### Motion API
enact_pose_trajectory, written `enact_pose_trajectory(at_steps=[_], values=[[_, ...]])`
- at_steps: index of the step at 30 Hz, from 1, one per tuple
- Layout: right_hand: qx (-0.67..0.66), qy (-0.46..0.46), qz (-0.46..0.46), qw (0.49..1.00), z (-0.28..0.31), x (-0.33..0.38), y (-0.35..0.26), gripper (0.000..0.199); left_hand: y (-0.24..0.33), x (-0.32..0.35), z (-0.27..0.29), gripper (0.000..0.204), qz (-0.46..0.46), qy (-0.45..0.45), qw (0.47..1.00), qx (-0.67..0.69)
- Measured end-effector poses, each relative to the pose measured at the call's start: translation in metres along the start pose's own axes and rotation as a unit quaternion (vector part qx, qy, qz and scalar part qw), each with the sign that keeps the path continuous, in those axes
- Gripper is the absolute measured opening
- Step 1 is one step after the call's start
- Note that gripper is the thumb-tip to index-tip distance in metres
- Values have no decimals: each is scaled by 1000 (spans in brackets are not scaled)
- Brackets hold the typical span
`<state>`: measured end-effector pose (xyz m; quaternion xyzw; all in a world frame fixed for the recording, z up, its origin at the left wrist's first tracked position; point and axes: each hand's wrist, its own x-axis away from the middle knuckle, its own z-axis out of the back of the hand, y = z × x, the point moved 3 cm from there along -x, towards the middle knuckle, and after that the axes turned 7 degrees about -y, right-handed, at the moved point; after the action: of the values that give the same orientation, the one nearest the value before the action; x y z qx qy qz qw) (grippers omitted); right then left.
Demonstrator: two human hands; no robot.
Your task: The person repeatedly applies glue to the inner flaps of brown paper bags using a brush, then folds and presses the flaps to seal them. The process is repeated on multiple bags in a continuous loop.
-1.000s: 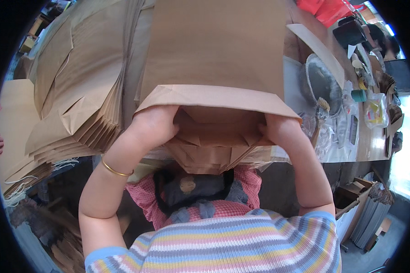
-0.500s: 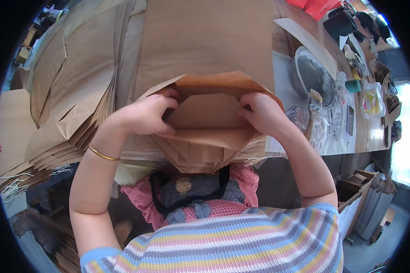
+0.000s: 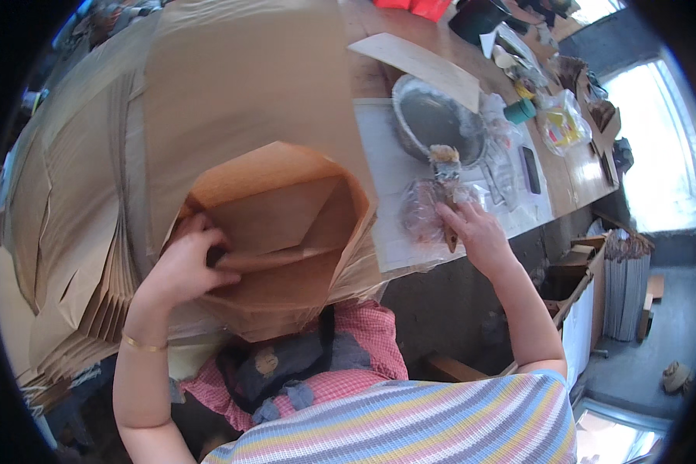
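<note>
A brown paper bag lies before me with its folded end spread into a wide pocket, the orange-brown inside showing. At the pocket's left edge is my left hand, its fingers curled around the paper and its thumb inside the fold. My right hand is at a wooden-handled brush, thumb and fingers about the handle. The brush's pale, caked bristles point away from me, beside a round basin of greyish stuff. Clear crumpled plastic lies under and left of the handle.
Stacked brown paper bags fan out at the left. Right of the basin are a phone, a green-capped container and a plastic bag with yellow contents. A pale board leans over the basin. A cardboard box stands below the table's right end.
My right hand has left the bag's right fold and gone right to the brush. My left hand stays at the left fold. The view has swung to the right.
</note>
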<state>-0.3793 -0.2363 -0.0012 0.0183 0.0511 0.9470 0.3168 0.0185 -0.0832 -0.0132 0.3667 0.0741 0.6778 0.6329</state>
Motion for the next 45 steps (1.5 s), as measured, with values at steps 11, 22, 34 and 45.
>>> enact_pose_trajectory(at_steps=[11,22,34,45], values=[[-520,180,-280,787,-19,-96,104,20,8,25,-19,55,-3,41,991,-129],[-515,-14,-81,853,17,-70,107,21,19,38,-16,64,-32,73,972,-220],[-712,312,-54,627,40,-76,-9,9,4,25,-5,119,2,118,993,-24],[-778,32,-126,615,-17,-168,-240,17,-16,27,-23,114,-13,117,991,56]])
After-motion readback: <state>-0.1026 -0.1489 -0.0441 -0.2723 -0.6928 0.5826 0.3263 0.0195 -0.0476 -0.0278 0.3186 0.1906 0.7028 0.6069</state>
